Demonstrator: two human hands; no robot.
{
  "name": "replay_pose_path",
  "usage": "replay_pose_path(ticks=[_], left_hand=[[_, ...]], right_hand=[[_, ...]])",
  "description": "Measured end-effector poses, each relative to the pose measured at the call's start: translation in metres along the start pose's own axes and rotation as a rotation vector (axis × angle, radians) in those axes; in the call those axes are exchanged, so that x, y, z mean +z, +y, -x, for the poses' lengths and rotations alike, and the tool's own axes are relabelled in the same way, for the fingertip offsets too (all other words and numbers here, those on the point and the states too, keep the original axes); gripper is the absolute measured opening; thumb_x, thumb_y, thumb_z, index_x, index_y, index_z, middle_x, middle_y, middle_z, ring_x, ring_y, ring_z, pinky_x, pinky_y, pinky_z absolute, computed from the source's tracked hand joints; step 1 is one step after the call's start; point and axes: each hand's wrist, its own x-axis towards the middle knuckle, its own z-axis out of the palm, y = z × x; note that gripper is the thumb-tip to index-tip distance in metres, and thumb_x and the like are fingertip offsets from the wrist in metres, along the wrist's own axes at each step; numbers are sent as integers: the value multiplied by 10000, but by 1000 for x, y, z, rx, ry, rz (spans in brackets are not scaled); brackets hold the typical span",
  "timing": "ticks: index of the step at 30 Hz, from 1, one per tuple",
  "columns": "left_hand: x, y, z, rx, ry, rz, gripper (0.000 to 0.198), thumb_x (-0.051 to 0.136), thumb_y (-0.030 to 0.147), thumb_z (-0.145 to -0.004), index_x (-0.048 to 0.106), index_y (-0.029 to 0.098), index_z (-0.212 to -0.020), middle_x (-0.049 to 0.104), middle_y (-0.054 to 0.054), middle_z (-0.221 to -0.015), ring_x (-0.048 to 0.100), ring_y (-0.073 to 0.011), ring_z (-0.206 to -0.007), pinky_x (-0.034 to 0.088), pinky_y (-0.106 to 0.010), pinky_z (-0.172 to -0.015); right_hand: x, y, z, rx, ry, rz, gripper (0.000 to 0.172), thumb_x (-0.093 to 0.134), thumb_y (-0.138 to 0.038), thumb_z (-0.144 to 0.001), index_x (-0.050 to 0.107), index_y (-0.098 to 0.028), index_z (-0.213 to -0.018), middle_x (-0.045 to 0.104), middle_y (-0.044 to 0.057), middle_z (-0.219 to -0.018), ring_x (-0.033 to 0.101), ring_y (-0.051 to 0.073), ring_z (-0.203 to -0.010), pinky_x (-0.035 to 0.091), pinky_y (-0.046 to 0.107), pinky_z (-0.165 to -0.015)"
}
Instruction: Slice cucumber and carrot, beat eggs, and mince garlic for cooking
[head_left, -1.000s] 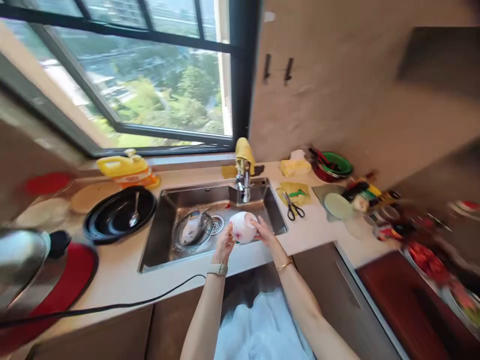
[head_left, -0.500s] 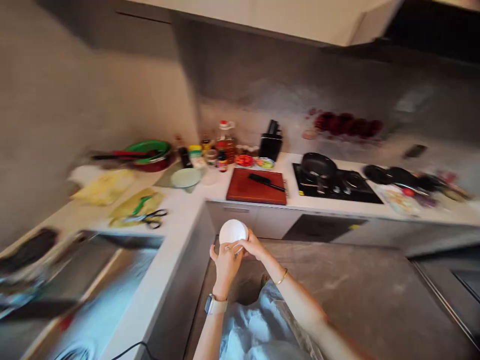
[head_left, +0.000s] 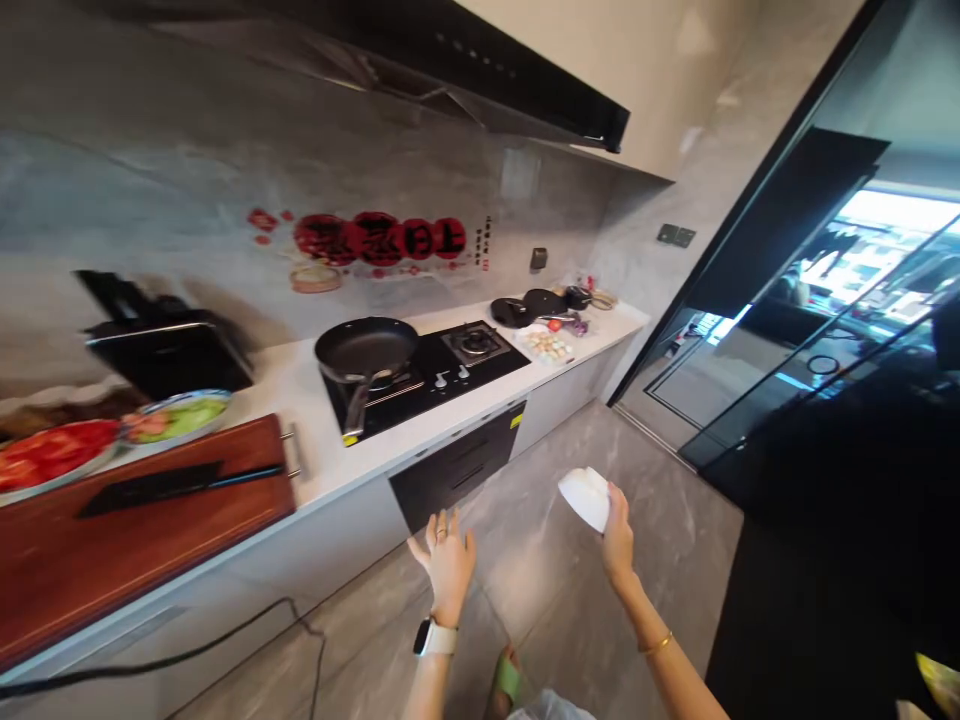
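White and glossy, a small rounded bowl (head_left: 585, 498) sits tilted in the right hand (head_left: 618, 535); its inside is hard to make out, and some of the right fingertips are hidden behind it. Those right fingers are clamped on the bowl's edge, thumb uppermost. Well to the bowl's left, the left hand (head_left: 448, 570) has its fingers spread wide apart in the air, a thin ring on one. Just below them is a pale-strapped watch (head_left: 436, 637); below the right fingers, a thin gold-coloured bangle (head_left: 657, 643). Lower, between both sets of fingers, a light green slipper (head_left: 508, 680) is partly covered by clothing that the bottom edge cuts off.

Left of the left fingers, a black cable (head_left: 172, 655) runs out of view. Beyond it, a reddish-brown rectangular cutting board (head_left: 187, 540), also cut off, bears a long black knife (head_left: 165, 488), blade and handle hard to tell apart. Farther off, above the left fingers, a black round frying pan (head_left: 367, 348) rests on a black glass cooktop (head_left: 435, 357). Past it, above the right fingers, pale roundish pieces (head_left: 550, 346) are too small to identify.
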Motion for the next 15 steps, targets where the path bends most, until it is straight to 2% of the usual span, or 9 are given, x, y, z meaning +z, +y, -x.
replay_pose_path(ticks=[2, 4, 5, 7, 9, 10, 12, 15], left_hand=[[26, 58, -28, 61, -35, 147, 463, 531, 200, -869, 590, 195, -1329, 536, -181, -1423, 388, -336, -1393, 67, -670, -1149], [49, 113, -54, 99, -92, 360, 466, 598, 227, -838, 607, 209, -1303, 532, -169, -1430, 393, -328, -1393, 121, -620, -1169], [60, 138, -66, 108, -140, 493, 470, 642, 250, -813, 622, 211, -1280, 552, -169, -1410, 441, -323, -1358, 190, -580, -1168], [82, 184, -89, 82, -270, 769, 500, 714, 315, -762, 640, 202, -1244, 611, -174, -1330, 612, -292, -1147, 400, -479, -1069], [103, 223, -111, 16, -432, 983, 558, 739, 407, -739, 631, 181, -1237, 665, -168, -1219, 687, -206, -799, 544, -358, -809], [113, 240, -123, -13, -507, 1049, 588, 734, 460, -735, 624, 169, -1234, 687, -155, -1153, 662, -165, -660, 544, -307, -667], [132, 269, -151, -21, -602, 1135, 618, 701, 558, -733, 629, 144, -1187, 714, -112, -991, 615, -135, -532, 471, -247, -482], [161, 305, -202, 7, -617, 1202, 576, 650, 641, -737, 668, 130, -1003, 678, -35, -699, 611, -157, -508, 448, -240, -445]], right_hand=[[-19, 14, -43, 59, 65, -45, 860, 464, -179, -552, 352, -241, -1403, 373, 106, -1538, 444, 320, -1363, 397, 479, -1092], [-26, 21, -82, 217, 97, -184, 823, 469, -214, -568, 343, -209, -1381, 421, 145, -1493, 480, 329, -1328, 484, 472, -1012], [-26, 23, -100, 323, 92, -288, 791, 477, -232, -579, 347, -204, -1359, 456, 161, -1456, 526, 332, -1280, 540, 464, -936], [-21, 25, -133, 536, 26, -532, 735, 505, -244, -586, 366, -213, -1307, 552, 169, -1340, 647, 323, -1108, 609, 429, -756], [-13, 25, -167, 679, -90, -753, 698, 534, -211, -575, 397, -216, -1259, 659, 141, -1152, 725, 292, -898, 619, 399, -658], [-8, 25, -184, 717, -155, -835, 682, 543, -187, -568, 416, -210, -1238, 695, 121, -1048, 738, 277, -809, 619, 391, -644], [4, 25, -221, 739, -275, -942, 650, 551, -156, -569, 449, -195, -1210, 725, 96, -907, 741, 259, -708, 618, 382, -643], [23, 32, -285, 708, -392, -976, 612, 576, -176, -613, 465, -186, -1215, 743, 100, -890, 745, 256, -696, 616, 375, -648]])
